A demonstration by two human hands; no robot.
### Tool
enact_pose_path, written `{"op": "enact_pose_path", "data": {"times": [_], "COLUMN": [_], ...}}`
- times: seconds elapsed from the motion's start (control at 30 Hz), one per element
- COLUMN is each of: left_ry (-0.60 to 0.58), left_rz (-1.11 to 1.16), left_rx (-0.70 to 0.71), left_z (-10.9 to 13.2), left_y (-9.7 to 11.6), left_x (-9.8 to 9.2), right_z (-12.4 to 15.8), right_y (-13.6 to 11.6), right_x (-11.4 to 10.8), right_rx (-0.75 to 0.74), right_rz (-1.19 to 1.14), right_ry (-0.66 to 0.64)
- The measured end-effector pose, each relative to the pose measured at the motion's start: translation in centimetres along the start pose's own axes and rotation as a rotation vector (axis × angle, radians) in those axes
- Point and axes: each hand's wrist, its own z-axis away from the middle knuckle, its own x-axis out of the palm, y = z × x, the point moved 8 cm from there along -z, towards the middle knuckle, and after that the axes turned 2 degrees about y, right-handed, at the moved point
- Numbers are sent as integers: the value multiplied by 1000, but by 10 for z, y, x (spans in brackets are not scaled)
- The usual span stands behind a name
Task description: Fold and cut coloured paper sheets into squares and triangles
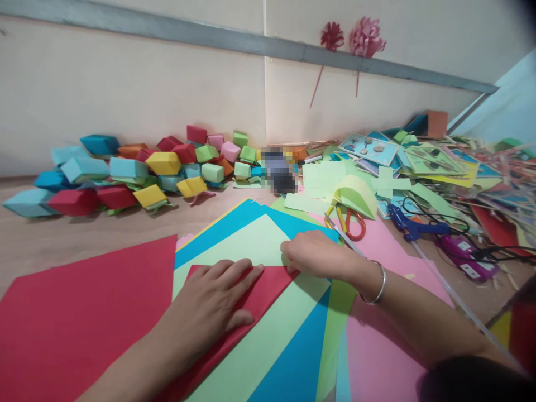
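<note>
Under my left hand (207, 301) lies a folded piece of red paper (270, 290), pressed flat by spread fingers. At the paper's upper right corner my right hand (314, 254) is closed, its curled fingers touching the corner; the fingertips are partly hidden. A light green sheet (262, 240) sits beneath the red piece, over blue sheets (293, 346). To the left spreads a large red sheet (84, 324). Just beyond my right wrist are scissors (355, 224) with red and yellow on the handles.
Several colourful folded paper boxes (128, 168) are heaped at the back left. A blue glue gun (414, 226) and a purple power strip (469, 259) with cables lie at right, near pink sheets (377, 357). Paper scraps and pictures (371, 148) pile up behind. Paper flowers (367, 38) hang on the wall.
</note>
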Motion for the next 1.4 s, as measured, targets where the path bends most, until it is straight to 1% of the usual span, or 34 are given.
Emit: {"op": "enact_pose_path", "data": {"times": [0.07,0.1,0.17,0.2,0.23,0.3,0.37,0.43,0.57,0.63,0.73,0.83,0.9,0.97,1.03,1.07,1.1,1.17,1.2,1.3,1.37,1.4], "left_ry": [-21,-33,-46,-41,-30,9,36,36,9,9,20,33,45,51,48,43,37,25,18,8,31,45], "left_rz": [-13,-16,-11,-4,2,13,25,35,24,13,16,34,45,45,32,24,19,23,29,36,42,49], "left_rx": [-15,-18,-14,-10,-7,-6,-10,-19,-32,-27,-19,-12,-5,-5,-9,-11,-14,-16,-15,-4,1,3], "left_z": [-2,-2,-3,-3,-3,-3,-2,-2,-2,-2,-2,-2,-2,-3,-3,-3,-3,-3,-3,-3,-3,-2], "left_y": [-1,-1,-1,-1,-1,-1,-2,-3,-4,-4,-4,-5,-6,-6,-6,-5,-5,-3,-3,-1,-1,-2], "left_x": [-1,-1,-1,-1,-1,-1,-1,0,3,3,2,2,2,2,2,1,1,-1,-2,-4,-7,-8], "right_z": [7,11,24,31,37,45,45,41,30,30,35,43,49,52,54,53,52,50,49,48,51,54], "right_y": [-15,-26,-51,-64,-76,-92,-98,-96,-82,-73,-54,-34,-28,-33,-47,-54,-61,-67,-65,-46,-37,-35], "right_x": [-1,-2,-3,1,7,25,38,47,57,59,59,56,49,38,33,34,39,50,54,61,58,56], "right_rx": [-47,-78,-153,-198,-238,-264,-227,-153,-14,23,94,184,224,197,80,1,-81,-193,-206,-111,-62,-52], "right_rz": [85,139,255,306,354,437,486,496,512,545,552,489,453,447,442,440,446,481,506,550,555,540], "right_ry": [67,134,323,400,451,474,469,426,212,140,82,76,146,319,519,588,630,667,669,642,649,673]}}
